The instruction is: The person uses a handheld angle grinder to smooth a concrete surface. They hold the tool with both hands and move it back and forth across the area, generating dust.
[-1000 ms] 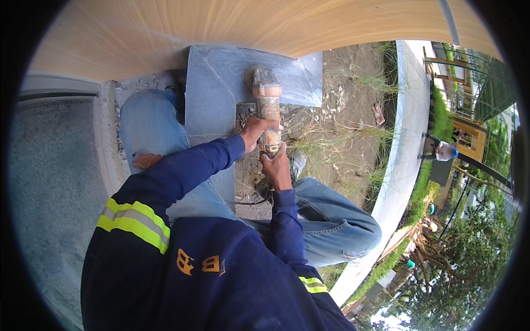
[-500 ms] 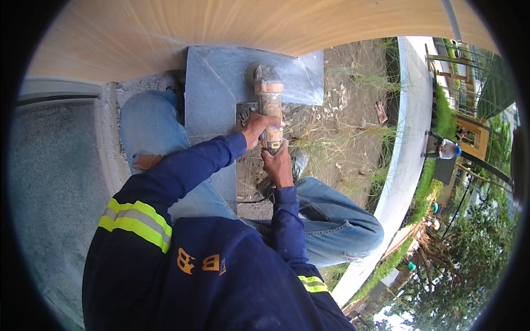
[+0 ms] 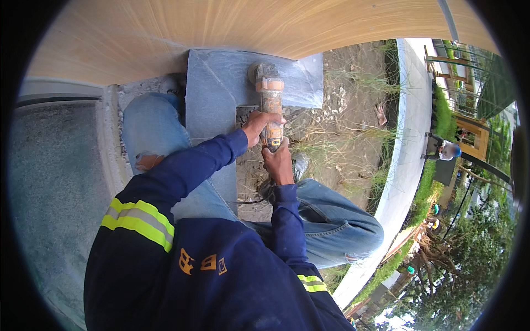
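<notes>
An angle grinder (image 3: 270, 99), orange and black under a coat of dust, lies lengthwise away from me between my two hands. My left hand (image 3: 259, 126) is wrapped round the middle of its body. Farther back, my right hand (image 3: 279, 163) grips the rear end. The grinder's head sits over a grey stone slab (image 3: 212, 77), with the round disc showing at the left of the head. Whether the disc touches the slab I cannot tell. Pale dust streaks the slab to the right of the head.
A wood-grain panel (image 3: 221, 25) rises just beyond the slab. Soil with dry grass (image 3: 342, 132) and rubble lies to the right, bordered by a pale concrete strip (image 3: 411, 110). A dark cable (image 3: 251, 202) runs near my right knee. A person in a blue helmet (image 3: 446, 150) stands farther off.
The view has shifted very slightly. Both hands keep their hold on the angle grinder, whose head stays at nearly the same place over the slab.
</notes>
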{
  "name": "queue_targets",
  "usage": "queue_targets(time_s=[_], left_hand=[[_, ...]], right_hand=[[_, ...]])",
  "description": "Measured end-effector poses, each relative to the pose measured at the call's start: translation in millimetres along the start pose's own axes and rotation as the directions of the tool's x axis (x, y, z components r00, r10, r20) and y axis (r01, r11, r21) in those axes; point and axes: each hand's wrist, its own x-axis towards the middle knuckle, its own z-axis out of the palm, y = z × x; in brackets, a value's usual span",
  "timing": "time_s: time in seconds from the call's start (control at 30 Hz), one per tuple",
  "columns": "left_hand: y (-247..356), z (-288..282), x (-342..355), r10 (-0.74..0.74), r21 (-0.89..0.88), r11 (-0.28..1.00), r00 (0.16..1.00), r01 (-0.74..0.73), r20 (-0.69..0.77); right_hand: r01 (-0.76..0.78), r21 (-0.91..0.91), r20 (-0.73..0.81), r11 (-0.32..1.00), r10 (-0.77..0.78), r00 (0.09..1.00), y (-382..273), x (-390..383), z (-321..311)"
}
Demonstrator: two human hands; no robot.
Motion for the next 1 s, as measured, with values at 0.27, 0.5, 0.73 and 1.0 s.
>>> queue_targets(time_s=[0.27,0.5,0.73,1.0], left_hand=[[13,-9,11,0.047,-0.1,0.994,0.999,-0.048,-0.006],[8,-2,2,0.012,-0.043,0.999,1.0,-0.012,-0.001],[11,-7,0,0.088,-0.081,0.993,0.996,-0.088,-0.006],[-31,7,-34,-0.007,-0.093,0.996,0.998,0.002,-0.058]], right_hand=[[0.091,-0.053,-0.034,0.994,-0.093,0.995,-22,13,2],[0.079,-0.021,-0.043,0.997,-0.08,0.996,-11,6,2],[0.121,-0.059,-0.002,0.991,-0.122,0.993,-16,11,3],[0.041,-0.018,0.037,0.999,-0.04,0.999,2,-43,-20]])
